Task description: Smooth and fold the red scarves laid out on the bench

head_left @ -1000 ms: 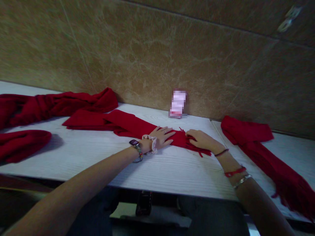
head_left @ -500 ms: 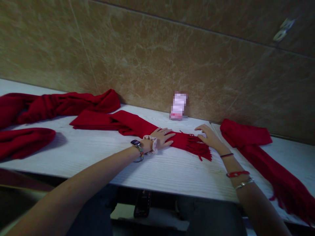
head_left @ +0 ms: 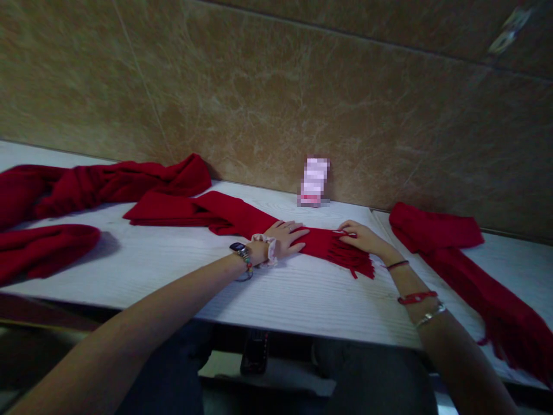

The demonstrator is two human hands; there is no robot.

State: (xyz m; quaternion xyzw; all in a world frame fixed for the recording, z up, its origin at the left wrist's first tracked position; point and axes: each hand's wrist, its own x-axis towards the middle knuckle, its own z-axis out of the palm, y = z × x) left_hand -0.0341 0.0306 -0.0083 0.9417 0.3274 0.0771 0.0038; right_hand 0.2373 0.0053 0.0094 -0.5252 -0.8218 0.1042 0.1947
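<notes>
A folded red scarf point(head_left: 242, 216) lies lengthwise on the white table point(head_left: 280, 300), its fringe point(head_left: 352, 256) toward the right. Flat on the scarf, a little left of the fringe, rests my left hand point(head_left: 285, 239) with the fingers spread. My right hand point(head_left: 360, 237) is at the far corner of the fringe, thumb and fingertips closed on a few red strands. Part of the scarf is covered by my left hand.
More red scarves lie bunched at the left point(head_left: 129, 181) and near left point(head_left: 52, 248). Another fringed red scarf point(head_left: 458, 274) lies at the right, past a table seam. A phone-like blurred object point(head_left: 314, 181) leans on the marbled wall point(head_left: 242, 104). Below the table edge sits a dark device point(head_left: 254, 353).
My right hand let go of the fringe, lifted slightly with its fingers apart, then came back down to the strands at the far corner. My left hand stays on the scarf.
</notes>
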